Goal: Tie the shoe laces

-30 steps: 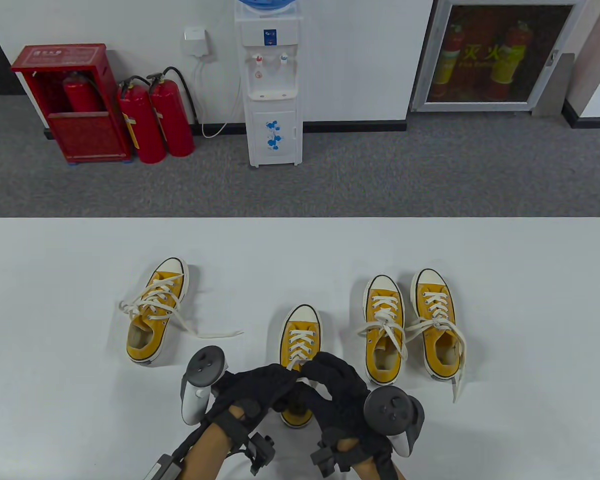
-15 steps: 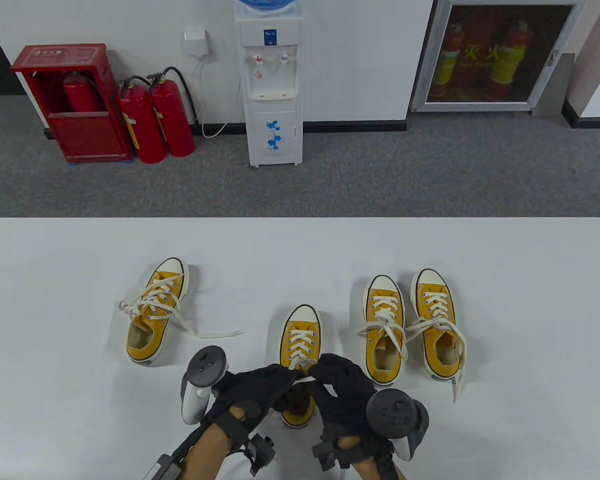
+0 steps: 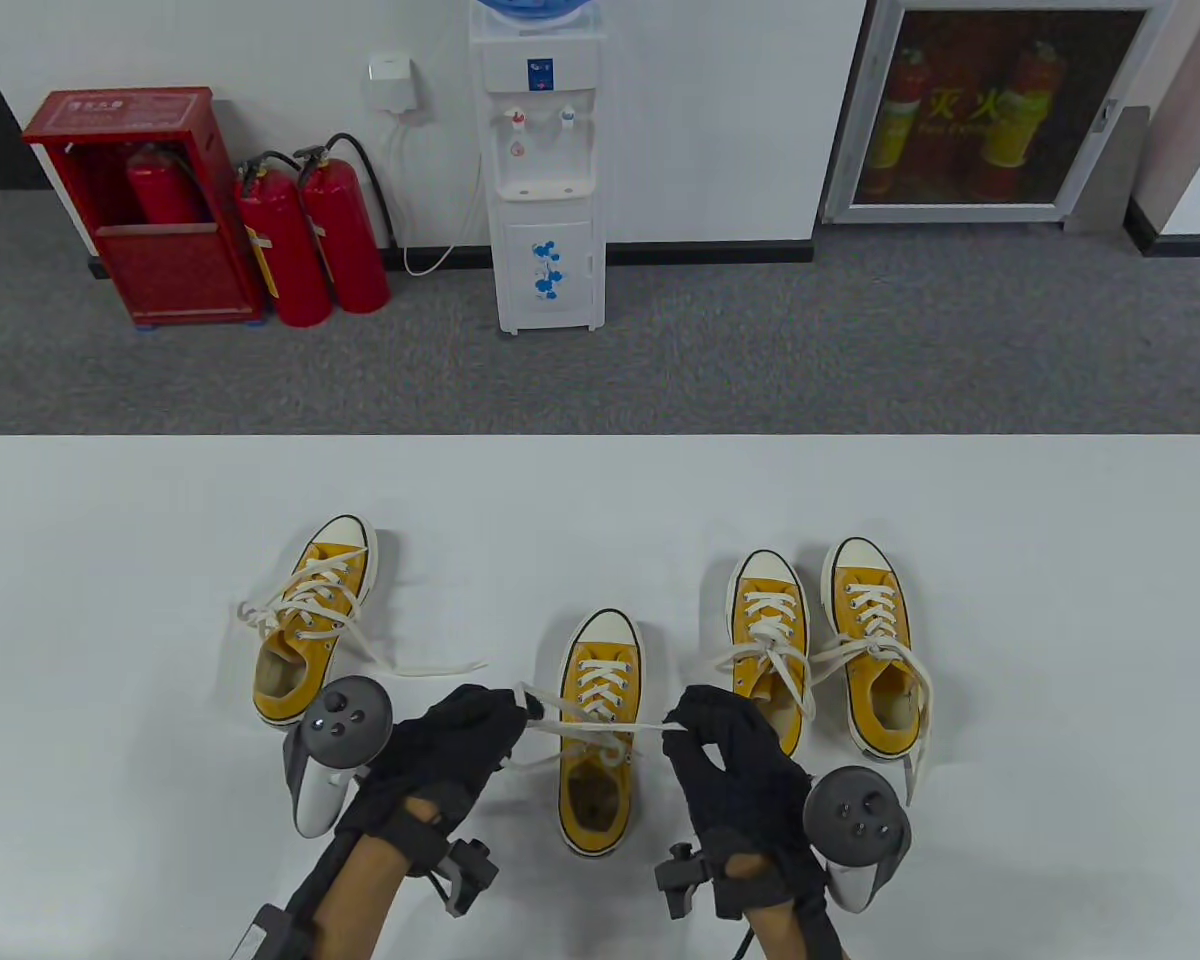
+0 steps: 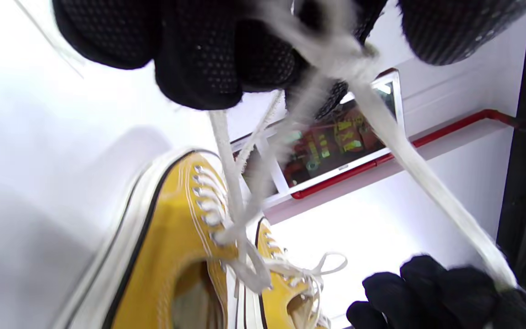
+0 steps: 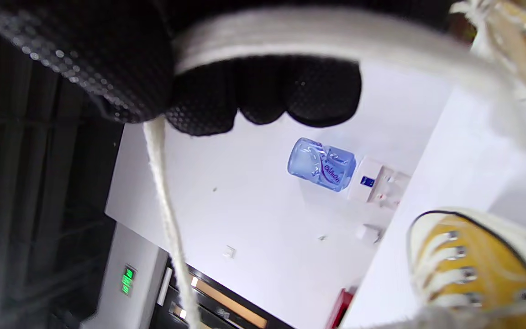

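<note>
On the white table (image 3: 600,500) stand four yellow shoes: one off to the left (image 3: 310,620) with its lace trailing loose across the table, a pair at the right (image 3: 820,650) with laces crossed and hanging, and the middle shoe (image 3: 598,730) nearest the person. Beyond the table, against the wall, are a water dispenser (image 3: 545,170), two red extinguishers (image 3: 310,235) beside a red cabinet (image 3: 145,205), and a glazed fire cabinet (image 3: 995,105). Nothing lies between the hands and the middle shoe.

Half a second ago both hands were bunched together over the shoe's opening; they have since drawn apart sideways, pulling the lace (image 3: 600,722) taut across the top eyelets.

The left hand (image 3: 450,745) sits just left of the shoe, fingers curled and pinching one lace end. The right hand (image 3: 735,755) sits just right of it, thumb and forefinger pinching the other end. The left wrist view shows strands running from the gloved fingers (image 4: 199,55) down to a crossing at the shoe's tongue
</note>
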A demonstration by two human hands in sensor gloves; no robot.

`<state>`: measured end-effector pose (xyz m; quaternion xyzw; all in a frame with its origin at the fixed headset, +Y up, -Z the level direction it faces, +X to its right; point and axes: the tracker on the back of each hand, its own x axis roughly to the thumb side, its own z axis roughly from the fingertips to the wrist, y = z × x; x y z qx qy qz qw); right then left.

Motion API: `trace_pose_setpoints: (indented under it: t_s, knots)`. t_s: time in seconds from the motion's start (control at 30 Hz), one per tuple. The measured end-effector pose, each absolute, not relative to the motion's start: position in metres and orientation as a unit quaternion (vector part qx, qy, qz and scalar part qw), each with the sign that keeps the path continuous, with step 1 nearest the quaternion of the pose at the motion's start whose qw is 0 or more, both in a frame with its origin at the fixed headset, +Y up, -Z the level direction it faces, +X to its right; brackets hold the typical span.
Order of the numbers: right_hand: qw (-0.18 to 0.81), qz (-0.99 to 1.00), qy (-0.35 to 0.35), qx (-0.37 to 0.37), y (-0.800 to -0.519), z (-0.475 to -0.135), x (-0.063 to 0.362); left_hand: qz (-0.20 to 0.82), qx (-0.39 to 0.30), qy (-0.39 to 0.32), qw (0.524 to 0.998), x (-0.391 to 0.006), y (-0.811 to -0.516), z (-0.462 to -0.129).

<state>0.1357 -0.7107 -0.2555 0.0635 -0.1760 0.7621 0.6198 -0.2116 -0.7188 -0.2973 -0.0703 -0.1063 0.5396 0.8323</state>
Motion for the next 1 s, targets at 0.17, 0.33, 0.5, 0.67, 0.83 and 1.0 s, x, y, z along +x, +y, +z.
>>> trace_pose_setpoints:
  t_s: [0.17,0.33,0.5,0.67,0.83,1.0]
  knots:
    - [0.619,0.758,-0.204,0.029,-0.708,-0.258,0.156,0.504,-0.037,-0.083,0.859,-0.242,-0.715,-0.296]
    - [0.563,0.788,-0.248,-0.015,-0.704,-0.257,0.176,0.418,-0.030,-0.082,0.904,-0.261,-0.713,-0.290]
    - [0.530,0.796,-0.282,-0.083,-0.701,-0.255,0.199,0.337,-0.013,-0.084,0.938,-0.272,-0.711,-0.281]
    - [0.515,0.794,-0.285,-0.154,-0.707,-0.255,0.225,0.300,0.012,-0.075,0.951,-0.282,-0.716,-0.278]
    - [0.506,0.794,-0.282,-0.185,-0.715,-0.257,0.243,0.267,0.028,-0.056,0.962,-0.294,-0.723,-0.276]
    - [0.449,0.820,-0.281,-0.216,-0.715,-0.256,0.251,0.276,0.035,-0.036,0.960,-0.306,-0.723,-0.275]
